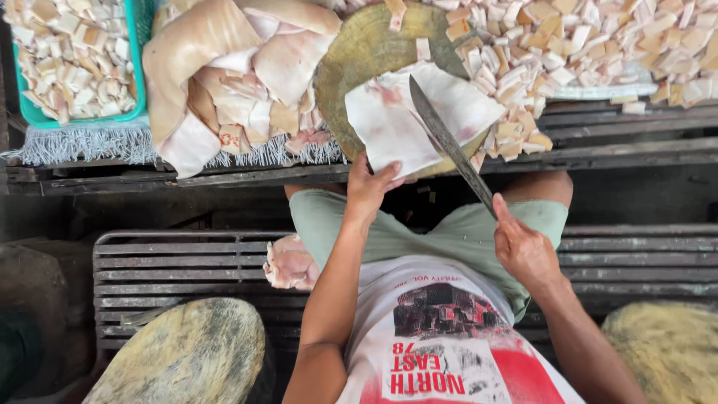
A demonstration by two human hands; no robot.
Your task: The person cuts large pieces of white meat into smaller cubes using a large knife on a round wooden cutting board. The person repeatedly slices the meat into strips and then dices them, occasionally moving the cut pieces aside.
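The single head-worn camera looks steeply down from close above the person's torso, facing forward over the lap toward the round chopping block (366,56) at the frame's upper centre.

Both bare forearms reach forward from the body, elbows bent; the left hand (368,188) lies palm down, fingers (389,176) spread flat and pressing, thumb out to the side; the right hand (523,251) is curled in a closed grip, knuckles up, wrist angled slightly inward.
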